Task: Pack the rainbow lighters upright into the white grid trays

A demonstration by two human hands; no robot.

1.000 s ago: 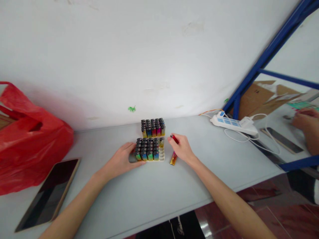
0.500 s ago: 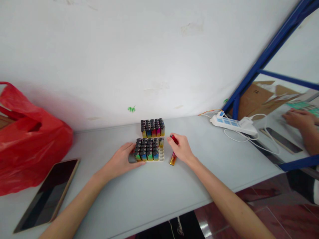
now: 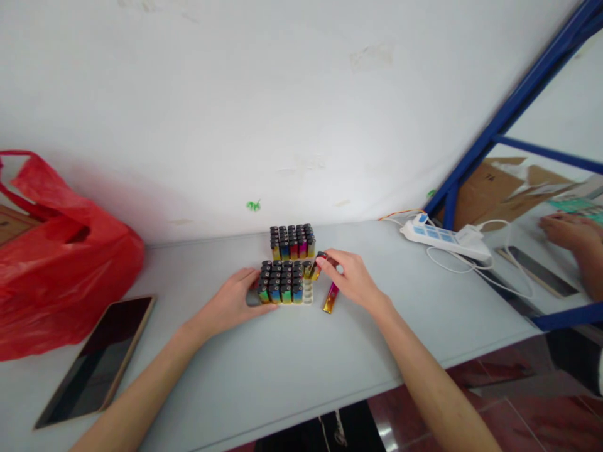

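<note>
Presently the right hand (image 3: 352, 280) pinches a red-capped lighter (image 3: 316, 267) between thumb and forefinger, the other fingers loosely curled behind. That lighter sits tilted just off the fingertips, its lower end meeting the far right corner of the white tray (image 3: 307, 295). The tray lies between the two hands and is packed with upright lighters, black caps up, bodies in green, blue and yellow bands; its right-hand column shows open slots.

Left hand (image 3: 230, 306) – palm down on the table (image 3: 292, 358), fingers pressed together and curled against the tray's left side, touching it.

Just under the right hand's thumb a loose lighter (image 3: 330, 297), pink to gold, lies flat on the table beside the tray. Beyond both hands, near the wall, stands a second block of lighters (image 3: 292, 242).

Well to the left of the left hand lie a dark tablet (image 3: 98, 358) and a red plastic bag (image 3: 61, 270). Well to the right of the right hand lies a white power strip (image 3: 443, 238) – its blue labels are too small to read. Farther right another person's hand (image 3: 572, 229) rests on a neighbouring surface
</note>
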